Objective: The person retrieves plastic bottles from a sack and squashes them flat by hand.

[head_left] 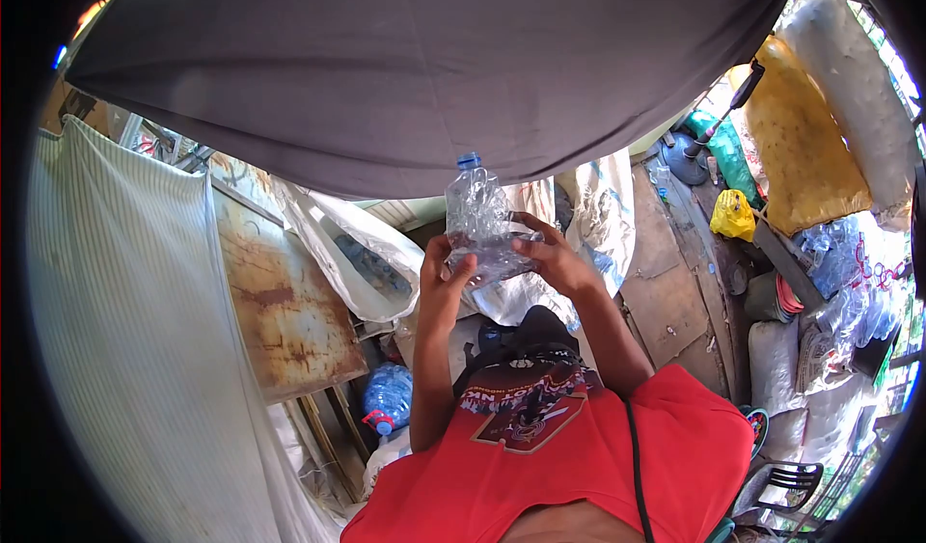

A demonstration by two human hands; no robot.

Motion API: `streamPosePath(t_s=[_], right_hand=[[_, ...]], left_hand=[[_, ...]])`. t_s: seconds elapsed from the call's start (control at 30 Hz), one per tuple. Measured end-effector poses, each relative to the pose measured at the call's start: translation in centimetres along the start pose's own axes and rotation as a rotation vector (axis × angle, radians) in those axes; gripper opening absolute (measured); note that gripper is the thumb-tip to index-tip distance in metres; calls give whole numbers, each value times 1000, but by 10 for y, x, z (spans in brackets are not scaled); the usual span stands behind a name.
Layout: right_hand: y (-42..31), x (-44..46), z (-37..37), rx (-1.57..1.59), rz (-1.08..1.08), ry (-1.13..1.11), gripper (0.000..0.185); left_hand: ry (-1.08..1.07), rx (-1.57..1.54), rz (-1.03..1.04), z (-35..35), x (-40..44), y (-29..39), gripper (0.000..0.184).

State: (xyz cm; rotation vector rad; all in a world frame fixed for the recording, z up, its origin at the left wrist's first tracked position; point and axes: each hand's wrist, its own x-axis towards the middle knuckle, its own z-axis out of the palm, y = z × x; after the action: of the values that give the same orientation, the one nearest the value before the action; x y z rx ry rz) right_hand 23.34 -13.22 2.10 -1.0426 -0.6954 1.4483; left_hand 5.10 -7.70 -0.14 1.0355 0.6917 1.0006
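A dark cloth (pixel 405 80) is hanging, its lower edge passing behind the bottle (pixel 477 215); a white sack (pixel 316 261) is gaping at left, brown boards (pixel 666 239) are showing at right. Left hand (pixel 442 275) and right hand (pixel 558 258) are gripping the clear, crumpled bottle low, blue cap (pixel 469 161) pointing up

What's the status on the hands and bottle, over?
Left hand and right hand both gripping the bottle. Bottle's blue cap on, clear plastic creased. Nothing visibly blocking the hands.
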Motion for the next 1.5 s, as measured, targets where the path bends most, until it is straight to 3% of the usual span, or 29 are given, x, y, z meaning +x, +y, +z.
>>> streamPosePath(t_s=[0.17, 0.27, 0.37, 0.47, 0.57, 0.7, 0.8, 0.9, 1.0, 1.1, 1.13, 1.23, 1.27, 1.37, 1.4, 1.5], right_hand=[[-3, -4, -9, 85, 100, -63, 56], [8, -4, -11, 7, 49, -53, 50], [6, -5, -6, -86, 7, -6, 48], [8, -3, -7, -142, 27, 41, 48], [35, 3, -16, -95, 14, 158, 48], [55, 7, -29, 17, 34, 148, 42], [36, -1, -22, -39, 126, 78, 35], [31, -3, -18, 111, 121, 58, 31], [37, 5, -20, 304, 205, -95, 31], [45, 5, -14, 323, 311, -167, 31], [45, 4, -9, 397, 345, -228, 32], [46, -2, -4, 431, 370, -202, 31], [48, -3, -9, 480, 378, -205, 32], [48, -8, -11, 413, 398, -139, 27], [41, -17, 1, 440, 348, -15, 31], [40, -13, -4, 375, 227, -147, 40]], left_hand=[[-173, 269, -26, -10, 1, 6, 50], [-172, 235, -33, -2, -2, 10, 54], [-123, 236, 10, 0, -3, 1, 54], [-60, 501, 135, -4, -5, -17, 47], [-36, 840, 481, -7, -5, -32, 39], [-110, 800, 370, -11, -4, -39, 34], [-218, 519, 29, -18, -7, -30, 60], [-427, 433, 152, -19, -13, -17, 103], [-515, 535, 278, -17, -11, -13, 127], [-476, 428, 386, -13, -15, -12, 127], [-490, 515, 493, -13, -9, -12, 107], [-512, 808, 657, -11, -11, 10, 78], [-442, 803, 602, -6, -15, 14, 62], [-403, 769, 597, -5, -21, 10, 61], [-372, 730, 580, -3, -21, 10, 62], [-240, 516, 468, 4, -22, 5, 64]])
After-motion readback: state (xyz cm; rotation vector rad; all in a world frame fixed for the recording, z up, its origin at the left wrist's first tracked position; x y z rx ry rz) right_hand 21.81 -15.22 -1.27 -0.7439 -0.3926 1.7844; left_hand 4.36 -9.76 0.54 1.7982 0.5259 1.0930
